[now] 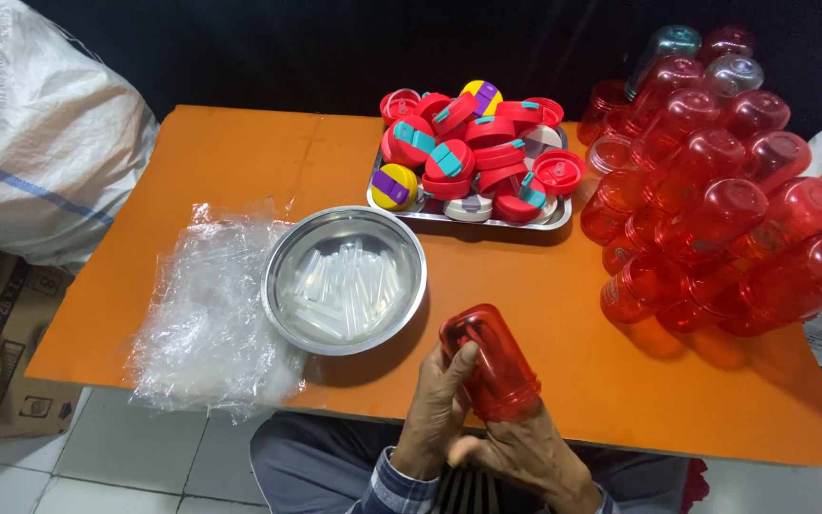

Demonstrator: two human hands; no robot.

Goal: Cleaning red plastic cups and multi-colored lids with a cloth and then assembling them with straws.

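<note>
Head view shows my left hand [438, 411] and right hand [525, 455] both gripping a red plastic bottle [489, 362] upside down at the near edge of the orange bench [240, 162], just right of a steel bowl [344, 280] of clear tubes, a pile of red bottles [715, 209] far right.

Both hands grip a red translucent bottle [491, 364] at the near edge of an orange table [240, 171]: left hand [437, 409] on its side, right hand [535, 455] beneath. Beyond lie a steel bowl [344, 280] of clear tubes, a tray [473, 221] of lids, and stacked red bottles [715, 219].
</note>
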